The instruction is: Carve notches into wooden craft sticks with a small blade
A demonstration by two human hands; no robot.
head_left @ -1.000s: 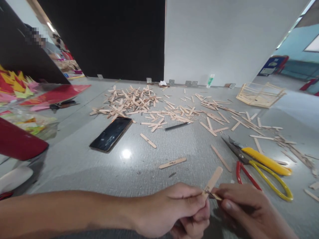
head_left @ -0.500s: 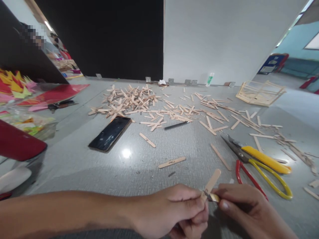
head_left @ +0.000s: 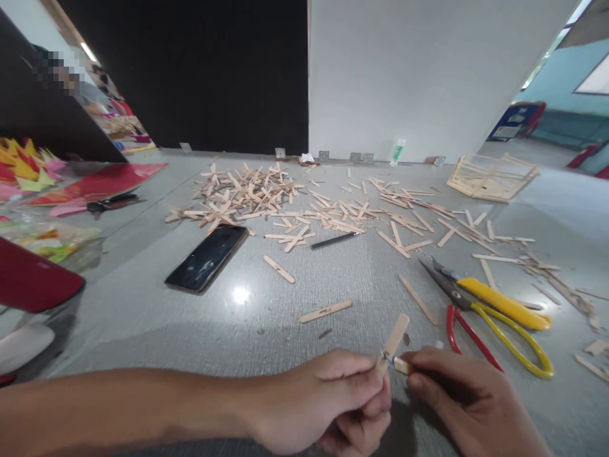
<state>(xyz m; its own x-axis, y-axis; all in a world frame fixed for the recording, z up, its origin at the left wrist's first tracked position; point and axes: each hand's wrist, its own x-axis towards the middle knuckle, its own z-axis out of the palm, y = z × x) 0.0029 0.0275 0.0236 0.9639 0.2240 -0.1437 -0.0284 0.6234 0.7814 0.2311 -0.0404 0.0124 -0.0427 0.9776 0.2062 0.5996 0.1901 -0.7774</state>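
Observation:
My left hand (head_left: 349, 397) is closed around the lower part of a wooden craft stick (head_left: 396, 335), whose rounded end points up and away. In my right hand (head_left: 457, 387), thumb and fingers pinch a small blade with a yellowish grip (head_left: 402, 365). Its dark tip meets the stick near my left fingertips, where the wood looks nicked. A small brown chip (head_left: 406, 339) shows just right of the stick. On the table beyond my hands lie a marked craft stick (head_left: 326, 311) and another notched one (head_left: 279, 269).
Red-and-yellow-handled snips (head_left: 459, 298) and a yellow box cutter (head_left: 504, 303) lie right. A phone (head_left: 207, 259), a black pen-like rod (head_left: 334, 240) and a pile of crossed sticks (head_left: 247, 190) lie farther back. A stick frame (head_left: 492, 178) stands back right, a red cylinder (head_left: 38, 276) left.
Both hands and the stick have shifted slightly left and the stick's end sits a little higher. The blade remains at the stick. A brown chip now shows beside it.

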